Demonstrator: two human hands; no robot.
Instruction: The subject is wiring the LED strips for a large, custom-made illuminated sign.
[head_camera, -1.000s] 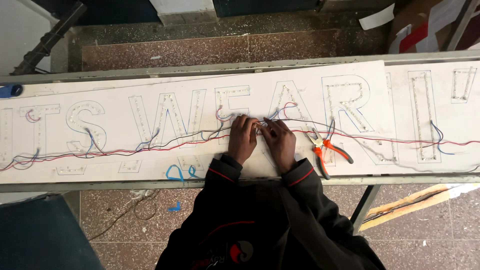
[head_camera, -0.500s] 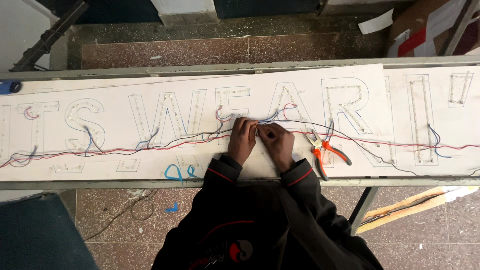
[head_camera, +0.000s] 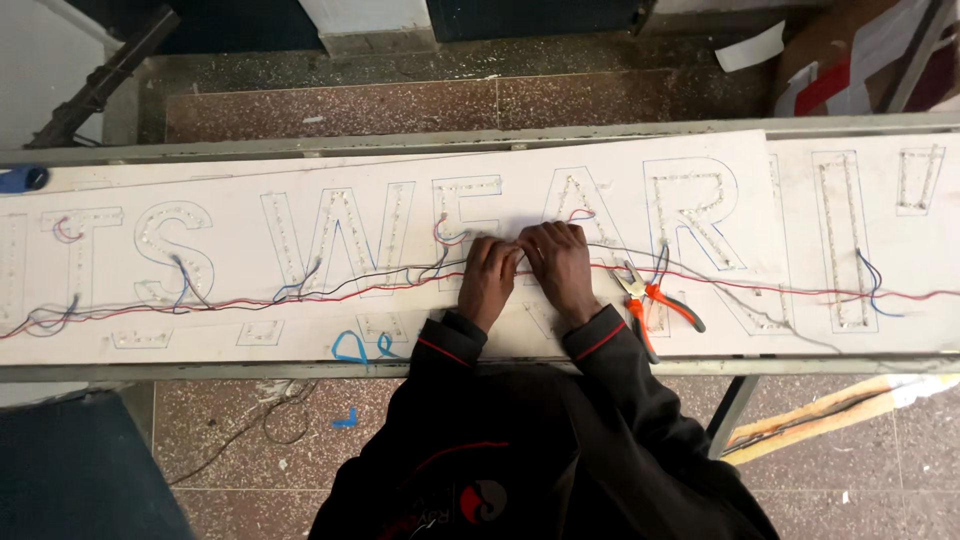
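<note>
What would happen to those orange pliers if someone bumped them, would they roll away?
Probably not: the pliers lie flat on the white sign board with handles spread, so they would likely slide, not roll. They look like metal, so likely stiff and heavy for their size. The orange grips would probably keep them from slipping in a hand.

Even, soft daylight; faint shadows; sharp centre, perhaps slight wide-angle bowing at edges
</note>
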